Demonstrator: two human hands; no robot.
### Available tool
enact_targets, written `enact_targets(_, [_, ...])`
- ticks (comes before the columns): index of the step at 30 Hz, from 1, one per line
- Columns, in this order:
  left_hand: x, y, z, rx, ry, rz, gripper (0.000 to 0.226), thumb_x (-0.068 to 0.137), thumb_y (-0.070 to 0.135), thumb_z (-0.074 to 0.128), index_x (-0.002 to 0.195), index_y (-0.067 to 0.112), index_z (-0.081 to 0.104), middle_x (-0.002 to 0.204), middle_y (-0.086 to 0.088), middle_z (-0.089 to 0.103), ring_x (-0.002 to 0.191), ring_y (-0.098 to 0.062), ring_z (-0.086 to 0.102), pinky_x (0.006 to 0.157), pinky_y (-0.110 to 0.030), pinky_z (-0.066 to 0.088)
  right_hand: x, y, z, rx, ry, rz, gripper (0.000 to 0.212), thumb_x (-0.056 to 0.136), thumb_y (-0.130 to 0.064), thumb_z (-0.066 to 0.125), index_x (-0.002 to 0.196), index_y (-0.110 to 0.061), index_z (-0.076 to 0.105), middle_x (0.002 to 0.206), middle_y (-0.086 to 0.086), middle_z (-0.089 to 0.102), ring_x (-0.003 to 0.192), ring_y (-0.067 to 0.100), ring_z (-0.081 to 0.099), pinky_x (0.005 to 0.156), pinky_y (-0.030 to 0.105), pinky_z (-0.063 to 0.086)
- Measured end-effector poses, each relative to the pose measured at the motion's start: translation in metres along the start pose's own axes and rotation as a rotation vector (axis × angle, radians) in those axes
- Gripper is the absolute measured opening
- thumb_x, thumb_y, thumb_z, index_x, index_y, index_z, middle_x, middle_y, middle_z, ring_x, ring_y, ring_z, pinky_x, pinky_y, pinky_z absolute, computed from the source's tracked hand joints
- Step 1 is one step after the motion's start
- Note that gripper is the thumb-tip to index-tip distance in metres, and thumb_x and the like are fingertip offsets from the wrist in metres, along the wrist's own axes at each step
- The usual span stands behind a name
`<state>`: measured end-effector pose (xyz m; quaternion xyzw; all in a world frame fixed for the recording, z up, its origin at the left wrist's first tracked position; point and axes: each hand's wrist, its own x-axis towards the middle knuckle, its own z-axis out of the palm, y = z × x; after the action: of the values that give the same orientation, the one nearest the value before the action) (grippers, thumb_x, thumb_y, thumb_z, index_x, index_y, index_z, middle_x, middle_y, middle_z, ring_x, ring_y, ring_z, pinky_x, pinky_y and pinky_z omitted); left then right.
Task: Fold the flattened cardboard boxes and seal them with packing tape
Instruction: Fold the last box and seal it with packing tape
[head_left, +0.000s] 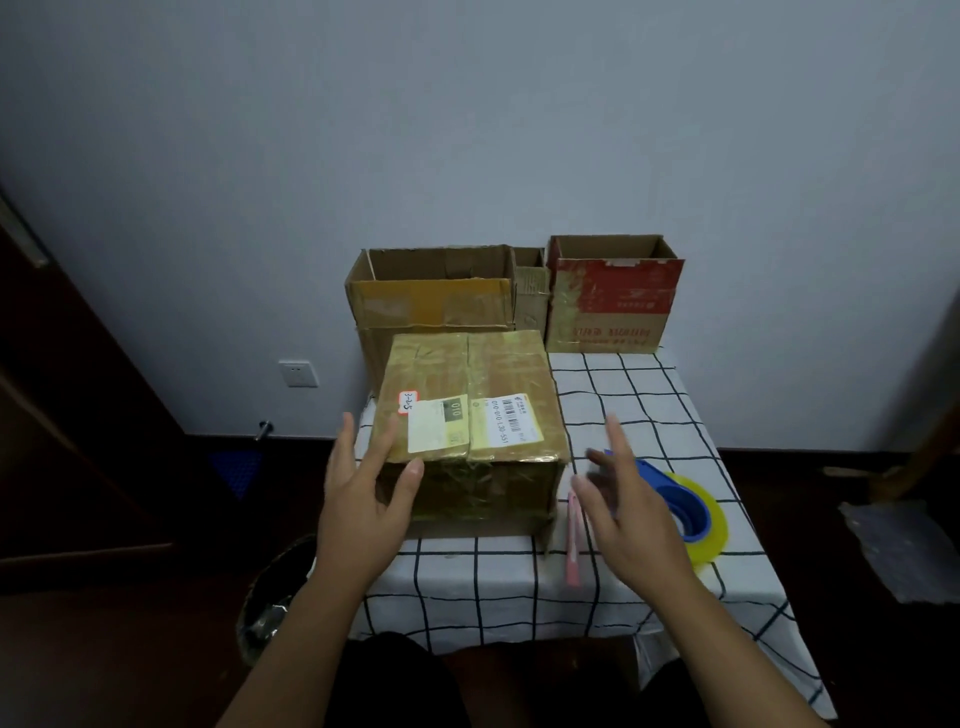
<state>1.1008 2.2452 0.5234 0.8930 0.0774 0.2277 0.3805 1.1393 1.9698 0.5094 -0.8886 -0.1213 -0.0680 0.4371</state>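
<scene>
Grey wall stands behind my small bench (649, 395), which wears a white cloth with a dark check. Nearest me sits one closed box (470, 415), its top flaps shut and the seam and sides glossy with tape, two shipping labels stuck across the join; I judge that one folded and sealed. Against the wall stand three more: a wide open box (434, 293), a narrow open box (530, 291) squeezed beside it, and a red printed box (615, 296) on the right. All three are set up but their tops gape, so by my reckoning they are yet to be closed and taped on top; I cannot see their bottoms. No flattened cardboard shows on the cloth. My tape dispenser (685, 506), blue with a yellowish roll, lies on the right of the cloth, and a pink knife (573, 540) lies just beside the closed box. My left hand (363, 499) reaches forward, fingers straight and spread, fingertips at the near left corner of the closed box, the grip slack and holding nothing. My right hand (631, 514) hangs above the dispenser, blurred, fingers loose and parted, the grip empty as far as I can tell.
</scene>
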Motion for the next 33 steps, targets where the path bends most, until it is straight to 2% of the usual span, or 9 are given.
enact_targets(4, [-0.011,0.029,0.013,0.187,0.163,0.224,0.060,0.089,0.044,0.047,0.145,0.022,0.045,0.155,-0.011,0.028,0.141,-0.033,0.023,0.107,-0.049,0.027,-0.011,0.068,-0.022,-0.441,0.086,0.133,0.056,0.091,-0.052,0.056,0.130,-0.011,0.058,0.121,0.010,0.063,0.118,0.031,0.055,0.097,0.041,0.044])
enact_targets(9, [-0.012,0.059,0.050,0.424,-0.009,0.350,0.051,0.093,0.049,0.042,0.135,0.023,0.056,0.146,-0.009,0.047,0.139,-0.029,0.036,0.114,-0.052,0.026,-0.013,0.102,-0.013,-0.756,-0.167,0.217,0.062,0.088,-0.064,0.053,0.132,-0.020,0.050,0.126,-0.001,0.061,0.121,0.021,0.053,0.109,0.041,0.032])
enact_targets(15, [-0.012,0.060,0.057,0.474,-0.034,0.332,0.046,0.094,0.047,0.041,0.129,0.026,0.062,0.139,-0.005,0.057,0.135,-0.027,0.043,0.114,-0.046,0.021,-0.006,0.104,-0.007,-0.767,-0.089,0.268,0.036,0.094,-0.048,0.054,0.115,-0.019,0.051,0.115,-0.003,0.063,0.113,0.017,0.057,0.117,0.038,0.019])
enact_targets(19, [-0.012,0.067,0.048,0.488,-0.123,0.314,0.053,0.089,0.052,0.038,0.134,0.031,0.058,0.144,-0.002,0.052,0.138,-0.024,0.039,0.115,-0.045,0.022,-0.011,0.091,-0.032,-0.382,0.084,0.221,0.032,0.091,-0.035,0.064,0.111,-0.012,0.055,0.107,0.001,0.060,0.106,0.028,0.054,0.109,0.045,0.033])
enact_targets(22, [-0.004,0.080,0.039,0.444,-0.188,0.220,0.059,0.088,0.060,0.035,0.140,0.035,0.050,0.148,0.004,0.047,0.139,-0.020,0.036,0.115,-0.043,0.019,-0.020,0.059,-0.070,-0.008,0.118,0.162,0.026,0.092,-0.028,0.066,0.112,-0.015,0.055,0.102,-0.001,0.060,0.095,0.023,0.058,0.084,0.040,0.050])
enact_targets(24, [0.002,0.092,0.037,0.353,-0.191,0.156,0.055,0.092,0.055,0.043,0.142,0.033,0.046,0.145,0.005,0.048,0.134,-0.018,0.038,0.113,-0.043,0.025,-0.023,0.031,-0.096,0.377,0.105,0.196,0.017,0.094,-0.018,0.065,0.110,-0.017,0.060,0.101,0.001,0.066,0.089,0.017,0.064,0.075,0.031,0.049])
enact_targets(27, [0.012,0.119,0.030,0.047,-0.171,0.054,0.041,0.098,0.043,0.051,0.138,0.031,0.052,0.131,0.011,0.053,0.124,-0.013,0.046,0.105,-0.038,0.038,-0.019,-0.004,-0.125,0.766,0.127,0.189,0.013,0.081,-0.016,0.069,0.094,-0.012,0.071,0.092,0.007,0.071,0.082,0.019,0.064,0.076,0.033,0.048])
enact_targets(30, [0.026,0.137,0.024,-0.299,-0.304,-0.146,0.031,0.101,0.040,0.048,0.127,0.029,0.062,0.120,0.017,0.061,0.109,-0.005,0.056,0.093,-0.028,0.043,-0.008,-0.031,-0.135,0.851,0.102,0.187,0.018,0.072,-0.023,0.060,0.080,-0.011,0.070,0.078,0.006,0.069,0.070,0.017,0.062,0.061,0.029,0.046])
enact_targets(33, [0.037,0.143,0.014,-0.552,-0.426,-0.302,0.032,0.102,0.045,0.040,0.114,0.029,0.065,0.115,0.006,0.071,0.106,-0.011,0.065,0.098,-0.033,0.049,0.005,-0.053,-0.132,0.773,0.064,0.172,0.029,0.067,-0.031,0.066,0.082,-0.006,0.068,0.077,0.011,0.068,0.070,0.024,0.061,0.065,0.034,0.045])
